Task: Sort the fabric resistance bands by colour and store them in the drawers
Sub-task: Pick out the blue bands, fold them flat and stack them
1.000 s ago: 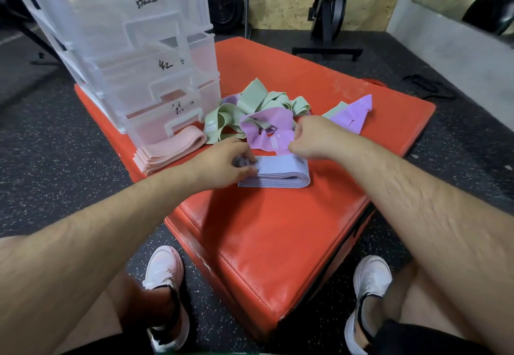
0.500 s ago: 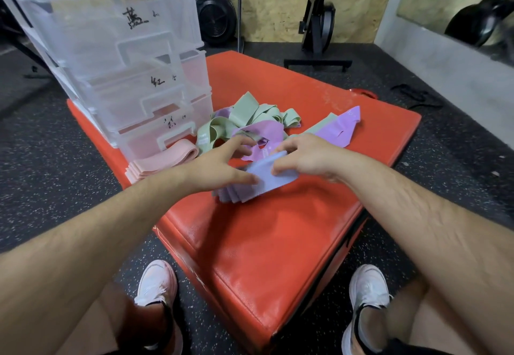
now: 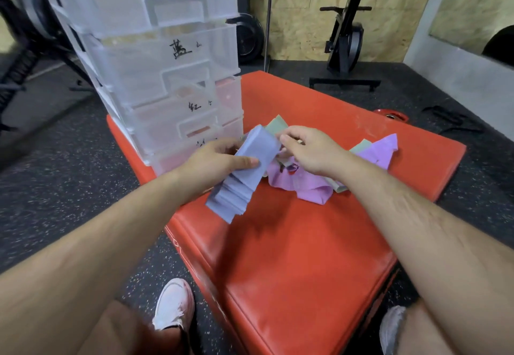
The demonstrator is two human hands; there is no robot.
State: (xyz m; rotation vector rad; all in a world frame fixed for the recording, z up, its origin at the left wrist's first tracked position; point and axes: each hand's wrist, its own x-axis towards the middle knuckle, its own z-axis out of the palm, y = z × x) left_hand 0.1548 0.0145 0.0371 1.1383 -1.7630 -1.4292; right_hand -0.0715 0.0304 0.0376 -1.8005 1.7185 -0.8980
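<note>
My left hand (image 3: 219, 162) grips a folded stack of pale blue bands (image 3: 244, 171), lifted off the red mat (image 3: 292, 257) and tilted, its lower end hanging toward me. My right hand (image 3: 308, 150) pinches the stack's upper right edge. Behind my hands lie loose pink-purple bands (image 3: 303, 185), a second purple band (image 3: 381, 151) and green bands (image 3: 275, 125), partly hidden. The clear plastic drawer tower (image 3: 155, 76) stands at the mat's far left, its drawers marked with handwritten labels and shut.
My two white shoes (image 3: 173, 306) rest on the speckled black floor on either side of the mat's near corner. A black exercise machine (image 3: 345, 48) and a weight plate (image 3: 249, 38) stand by the wooden back wall.
The blue stack has been raised off the mat by both hands and carried up toward the drawer tower. My head has tipped up, showing more drawers.
</note>
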